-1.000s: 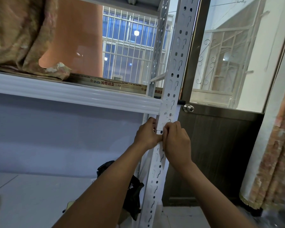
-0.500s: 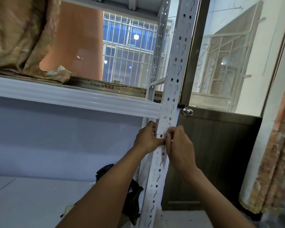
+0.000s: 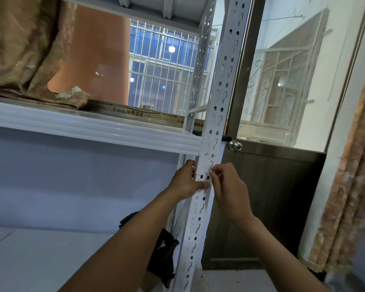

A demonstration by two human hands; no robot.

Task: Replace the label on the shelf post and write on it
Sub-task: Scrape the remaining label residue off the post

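The white perforated shelf post (image 3: 214, 114) runs upright through the middle of the view. Just below the shelf edge, a paler white label (image 3: 208, 163) lies on the post's front face; it is hard to tell from the paint. My left hand (image 3: 184, 182) grips the post from the left, thumb pressed flat across its front. My right hand (image 3: 228, 190) is at the post's right edge and pinches a small white corner of the label between thumb and fingertips. No pen is in view.
A white shelf board (image 3: 93, 129) joins the post from the left, carrying a brown patterned cloth (image 3: 25, 49) and a flat printed box (image 3: 135, 113). Right of the post stands a dark door with a round knob (image 3: 235, 146). A black bag (image 3: 162, 249) lies on the lower shelf.
My right hand has drawn slightly away from my left, its fingertips now pinching the label's edge at the post's right side. My left thumb has slid across the post's front.
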